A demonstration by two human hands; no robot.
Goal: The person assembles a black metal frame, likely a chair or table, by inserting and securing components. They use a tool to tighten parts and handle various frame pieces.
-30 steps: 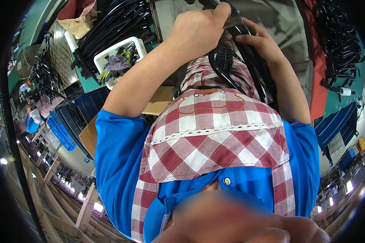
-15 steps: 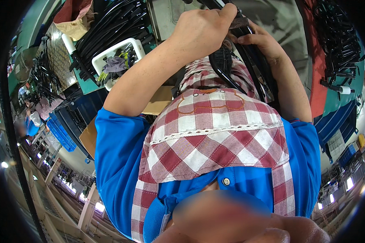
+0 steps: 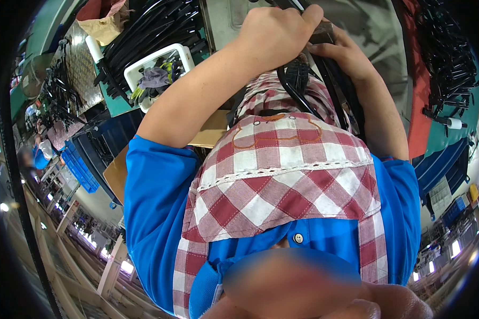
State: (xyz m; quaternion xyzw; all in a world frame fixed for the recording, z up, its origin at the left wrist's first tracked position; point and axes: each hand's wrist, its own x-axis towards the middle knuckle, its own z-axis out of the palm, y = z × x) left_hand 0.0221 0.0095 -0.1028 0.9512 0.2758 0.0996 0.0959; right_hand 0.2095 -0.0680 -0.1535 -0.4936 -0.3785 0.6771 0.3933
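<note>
At the top centre both my hands are at a glossy black tubular part (image 3: 326,74), whose bars run down towards my lap. My left hand (image 3: 277,38) is closed at its upper end, with the fingers curled and their tips partly hidden. My right hand (image 3: 351,57) wraps round the bars from the right, its thumb pointing left and its other fingers mostly hidden. Between the hands sits a dark brown band or block (image 3: 321,33), too unclear to name. Another bent black tube (image 3: 288,87) lies below the hands, close to my checked apron (image 3: 282,143).
A white plastic basket (image 3: 188,59) with gloves stands at the left, by a pile of black tubes (image 3: 154,26). More black parts (image 3: 447,58) lie on the green surface at the right, beside a red strip (image 3: 421,122). An open cardboard box (image 3: 210,130) is below my left arm.
The view has shifted slightly. My left hand sits a little further right and higher against the tubular part, and the right hand keeps its hold on the bars.
</note>
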